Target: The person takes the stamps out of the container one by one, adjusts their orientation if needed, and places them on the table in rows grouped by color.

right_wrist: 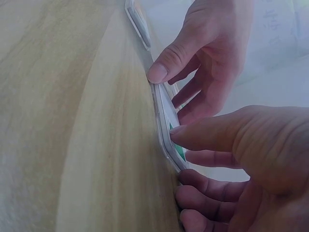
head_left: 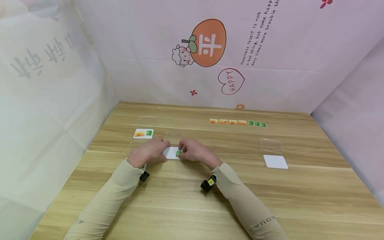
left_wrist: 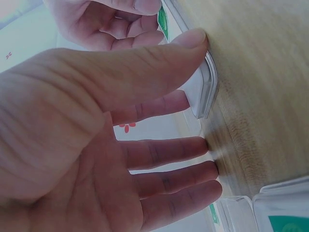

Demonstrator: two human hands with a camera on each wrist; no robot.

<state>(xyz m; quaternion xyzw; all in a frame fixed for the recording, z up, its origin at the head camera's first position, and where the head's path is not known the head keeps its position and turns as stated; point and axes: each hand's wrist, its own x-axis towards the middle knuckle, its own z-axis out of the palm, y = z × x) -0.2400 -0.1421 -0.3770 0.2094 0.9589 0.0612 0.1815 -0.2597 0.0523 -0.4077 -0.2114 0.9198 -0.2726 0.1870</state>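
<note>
A white card [head_left: 170,153] lies between my hands on the table, with a small green card [head_left: 178,153] on its right end. My left hand [head_left: 151,151] holds the white card's left end, thumb at the near edge and index finger at the far edge; its other fingers reach down to the table. My right hand [head_left: 196,150] pinches the green card between thumb and index finger. In the right wrist view, the right thumb [right_wrist: 207,135] rests on the green card's edge, the other fingers curled beside the white card.
At the back lies a row of small orange cards [head_left: 223,121] and green cards [head_left: 257,124]. A white card with orange and green pictures [head_left: 143,133] is at the left. A blank white card [head_left: 275,161] lies right, below a clear plastic cover [head_left: 271,145]. More clear covers lie left.
</note>
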